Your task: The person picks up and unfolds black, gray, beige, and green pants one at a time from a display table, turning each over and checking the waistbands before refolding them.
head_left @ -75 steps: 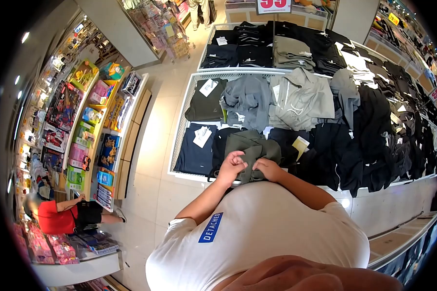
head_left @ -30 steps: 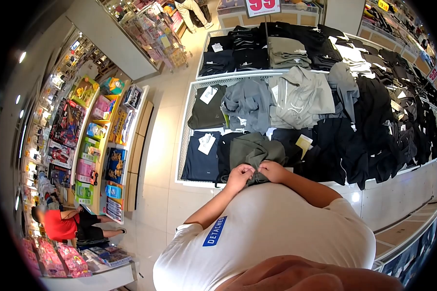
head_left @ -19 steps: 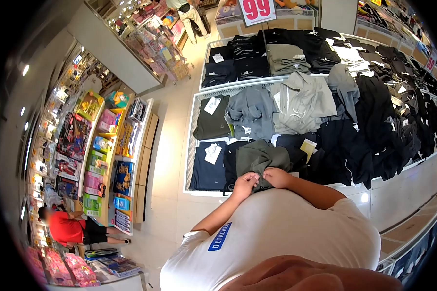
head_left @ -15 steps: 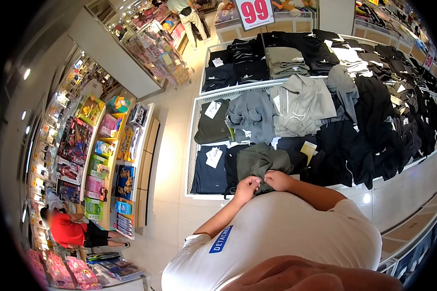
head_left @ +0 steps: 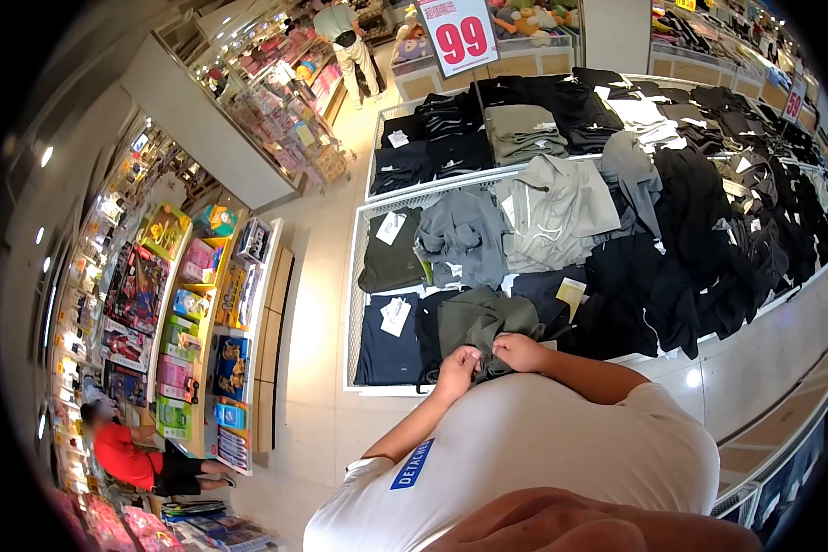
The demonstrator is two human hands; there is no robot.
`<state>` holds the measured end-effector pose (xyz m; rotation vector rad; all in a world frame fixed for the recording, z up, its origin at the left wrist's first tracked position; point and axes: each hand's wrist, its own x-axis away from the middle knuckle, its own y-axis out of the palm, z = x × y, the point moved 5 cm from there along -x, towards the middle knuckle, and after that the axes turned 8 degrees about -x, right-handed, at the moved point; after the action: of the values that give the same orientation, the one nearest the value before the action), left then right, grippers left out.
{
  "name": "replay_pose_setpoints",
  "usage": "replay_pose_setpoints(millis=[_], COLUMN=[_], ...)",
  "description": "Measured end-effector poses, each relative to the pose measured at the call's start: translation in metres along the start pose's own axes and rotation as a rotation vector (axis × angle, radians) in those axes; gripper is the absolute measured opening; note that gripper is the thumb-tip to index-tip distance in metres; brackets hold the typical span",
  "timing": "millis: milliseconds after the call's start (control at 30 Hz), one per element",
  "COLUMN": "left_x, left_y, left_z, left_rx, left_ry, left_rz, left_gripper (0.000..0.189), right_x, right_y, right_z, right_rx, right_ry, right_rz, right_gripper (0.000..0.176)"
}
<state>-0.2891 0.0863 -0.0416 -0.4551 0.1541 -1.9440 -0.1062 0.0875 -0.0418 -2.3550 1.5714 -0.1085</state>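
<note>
An olive-green garment [head_left: 488, 315] lies bunched at the front edge of the display table [head_left: 351, 304]. My left hand [head_left: 460, 368] pinches its near edge, fingers closed on the cloth. Close beside it on the right, my right hand [head_left: 517, 351] also grips the garment, fingers curled. Both hands are near my body, a small gap apart. Left of the garment lies a folded navy garment [head_left: 388, 354] with a white tag [head_left: 395, 316]. A yellowish tag [head_left: 570, 293] shows to the right.
Behind lie a grey garment [head_left: 465, 235], a light grey hooded garment [head_left: 557, 207] and dark clothing piles [head_left: 644, 285]. A "99" sign [head_left: 460, 37] stands on a pole. Toy shelves [head_left: 221, 322] are at left. A person in red [head_left: 124, 453] and another person [head_left: 350, 46] stand farther off.
The view has shifted, so the table and sign sit slightly lower and further left. Both hands still hold the olive garment, with the gap between them slightly wider.
</note>
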Motion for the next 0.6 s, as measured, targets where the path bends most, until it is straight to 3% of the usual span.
replay_pose_setpoints(millis=[133,167,300,333,400,467,533,567,600], left_x=[0.006,0.007,0.002,0.002,-0.004,-0.004,-0.007,-0.007,-0.010], left_y=[-0.008,-0.013,-0.016,-0.018,-0.010,-0.009,-0.010,-0.012,-0.015], left_z=[0.002,0.008,-0.007,-0.013,-0.030,-0.026,-0.020,-0.017,-0.023], left_rx=[0.003,-0.035,0.944,0.944,1.234,1.259,0.742,0.720,0.722], left_ry=[0.014,0.057,-0.270,-0.269,-0.329,-0.317,-0.214,-0.228,-0.228], left_rz=[0.080,0.184,0.106,0.110,-0.093,-0.205,-0.072,-0.064,-0.062], left_gripper=[0.015,0.014,0.013,0.013,0.011,0.012,0.025,0.037,0.037], right_x=[-0.001,-0.003,-0.005,-0.005,-0.006,-0.007,-0.008,-0.009,-0.011], right_y=[0.003,0.000,-0.013,-0.012,-0.010,-0.006,-0.001,-0.002,-0.004], right_z=[-0.004,-0.004,-0.006,-0.007,-0.010,-0.013,-0.014,-0.008,-0.002], right_rx=[0.031,0.081,-0.047,-0.048,-0.033,-0.011,0.010,-0.026,-0.060], right_ry=[-0.022,-0.006,0.124,0.122,0.080,0.024,-0.026,0.006,0.038], right_rz=[0.013,0.043,0.173,0.170,0.137,0.120,0.098,0.121,0.143], right_gripper=[0.019,0.020,0.022,0.022,0.021,0.021,0.021,0.021,0.021])
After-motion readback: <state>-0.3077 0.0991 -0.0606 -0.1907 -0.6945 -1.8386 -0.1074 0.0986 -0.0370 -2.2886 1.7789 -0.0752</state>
